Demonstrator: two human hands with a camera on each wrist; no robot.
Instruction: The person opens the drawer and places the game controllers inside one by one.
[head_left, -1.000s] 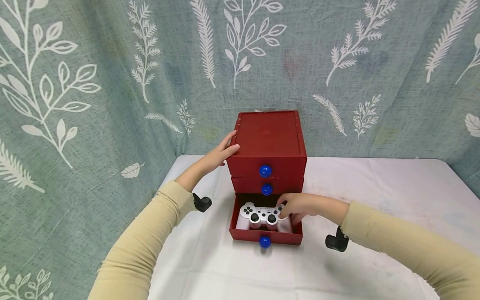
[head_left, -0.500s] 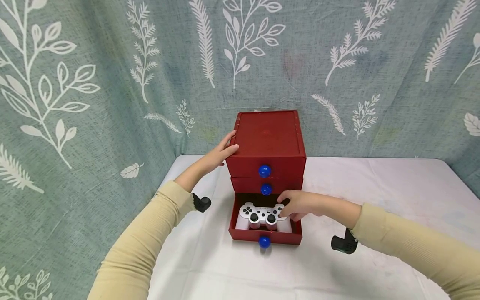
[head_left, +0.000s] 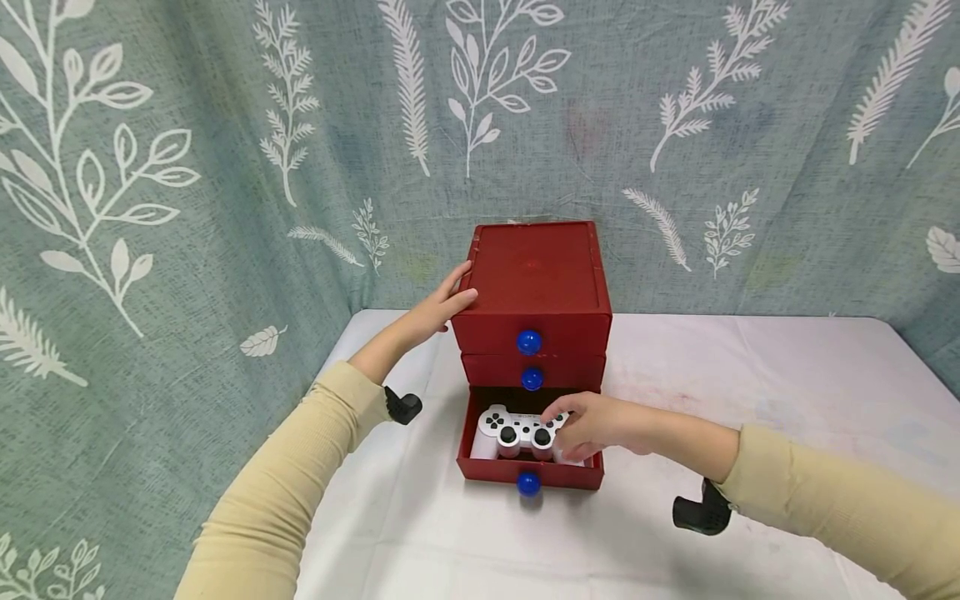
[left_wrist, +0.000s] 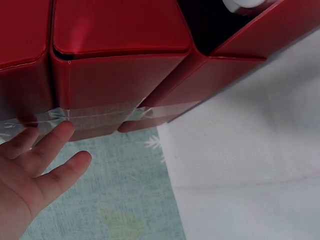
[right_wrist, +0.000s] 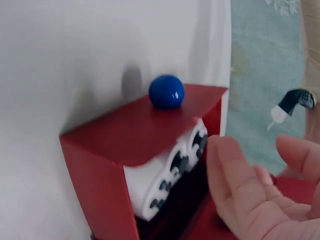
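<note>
A red chest of drawers (head_left: 534, 267) with blue knobs stands on a white cloth. Its bottom drawer (head_left: 483, 469) is pulled out, and in it lies a white game controller (head_left: 525, 422) with dark thumbsticks and buttons. My left hand (head_left: 435, 317) rests against the chest's upper left side, fingers spread; the left wrist view shows its fingertips by a strip of clear tape (left_wrist: 95, 117). Over the right end of the controller hovers my right hand (head_left: 600, 421), fingers loosely bent and holding nothing. It hides part of the controller in the head view.
The two upper drawers are closed, each with a blue knob (head_left: 528, 342). Behind the table hangs a green-grey curtain (head_left: 525, 125) with white leaf prints; it also runs along the left side. White cloth (head_left: 720, 392) covers the table around the chest.
My right hand has drawn up out of the drawer's right side and back toward me, now over the controller's right grip. The left hand, chest and controller stay put.
</note>
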